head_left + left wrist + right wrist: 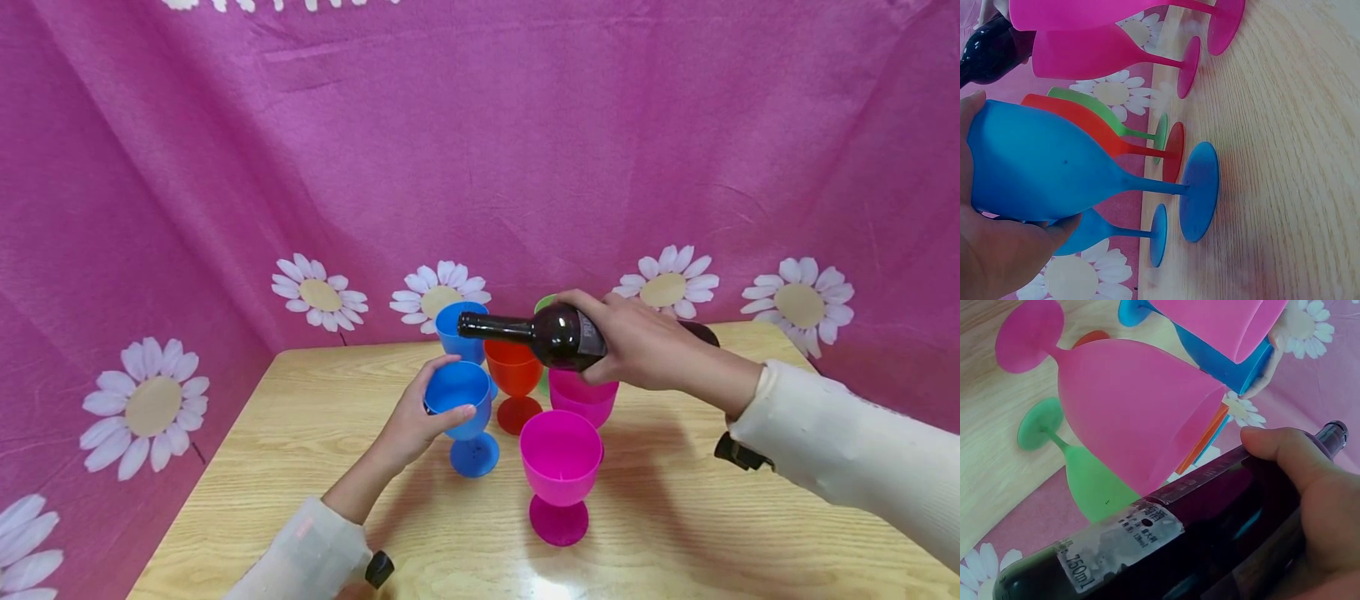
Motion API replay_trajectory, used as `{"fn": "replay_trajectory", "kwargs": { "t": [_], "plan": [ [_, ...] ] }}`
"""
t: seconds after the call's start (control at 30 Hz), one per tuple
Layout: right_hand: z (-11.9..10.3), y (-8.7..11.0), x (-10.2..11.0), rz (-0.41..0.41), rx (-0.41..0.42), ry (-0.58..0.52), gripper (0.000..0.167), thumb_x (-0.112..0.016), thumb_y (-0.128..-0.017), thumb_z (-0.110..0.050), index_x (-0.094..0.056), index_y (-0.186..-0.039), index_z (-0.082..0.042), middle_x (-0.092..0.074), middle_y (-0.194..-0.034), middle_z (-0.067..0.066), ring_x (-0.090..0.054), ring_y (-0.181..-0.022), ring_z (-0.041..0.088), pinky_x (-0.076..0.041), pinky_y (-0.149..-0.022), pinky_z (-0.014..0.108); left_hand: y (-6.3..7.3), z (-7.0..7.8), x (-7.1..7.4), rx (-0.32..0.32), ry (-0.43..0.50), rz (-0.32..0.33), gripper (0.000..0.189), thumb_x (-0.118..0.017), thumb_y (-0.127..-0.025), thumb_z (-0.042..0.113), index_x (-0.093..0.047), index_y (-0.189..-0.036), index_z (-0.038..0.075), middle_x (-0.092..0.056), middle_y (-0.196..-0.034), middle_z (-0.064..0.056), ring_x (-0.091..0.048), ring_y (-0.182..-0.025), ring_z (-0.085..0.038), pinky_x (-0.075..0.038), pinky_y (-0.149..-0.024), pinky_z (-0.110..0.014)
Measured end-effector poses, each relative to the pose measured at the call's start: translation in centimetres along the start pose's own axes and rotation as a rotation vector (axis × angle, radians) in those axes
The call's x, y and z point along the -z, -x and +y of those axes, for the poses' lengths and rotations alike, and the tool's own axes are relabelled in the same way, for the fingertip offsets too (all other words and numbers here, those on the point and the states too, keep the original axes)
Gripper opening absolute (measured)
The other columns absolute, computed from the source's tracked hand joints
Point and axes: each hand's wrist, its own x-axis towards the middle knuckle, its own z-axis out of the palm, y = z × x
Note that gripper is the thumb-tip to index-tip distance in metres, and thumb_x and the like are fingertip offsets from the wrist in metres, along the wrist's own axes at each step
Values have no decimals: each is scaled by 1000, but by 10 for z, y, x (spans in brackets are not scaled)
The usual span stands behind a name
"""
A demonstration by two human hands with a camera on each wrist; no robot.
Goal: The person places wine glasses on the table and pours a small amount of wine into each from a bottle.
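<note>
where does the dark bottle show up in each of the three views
Head: dark bottle just right of centre, neck pointing left.
Left wrist: dark bottle at upper left, cut off by the edge.
Right wrist: dark bottle slanting from lower left up toward the right edge.
Shared landmark: the blue goblet held in the left hand.

Bright, fairly even light fills the head view. White glare sits at the near edge of the tabletop [712, 542], soft shadows spread right of the near pink goblet [561, 458], and small highlights dot the dark bottle [557, 340]. Both wrist views look dimmer and hazier.
</note>
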Motion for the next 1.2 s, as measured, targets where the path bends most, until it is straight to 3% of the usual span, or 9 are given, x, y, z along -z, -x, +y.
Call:
{"fn": "replay_trajectory", "kwargs": {
  "t": [0.87, 1.2],
  "plan": [
    [-5, -4, -1, -29, 6, 115, 83, -92, -70, -18, -49, -139, -36, -60, -92, 10, -60, -88, 29, -44, -57, 36, -1, 0, -2, 3, -4, 8, 80, -79, -89, 28, -38, -157, 28, -40, -159, -16, -42, -141, -47, -55, -97, -58],
    [-7, -4, -1, -45, -35, 152, 86, -95, -70, -21, -48, -140, -36, -61, -97, 14, -59, -91, 35, -42, -61, 41, -1, -1, 0, -4, -5, 1, 78, -79, -89, 29, -39, -156, 28, -41, -158, -17, -42, -141, -47, -55, -96, -57]
  ]
}}
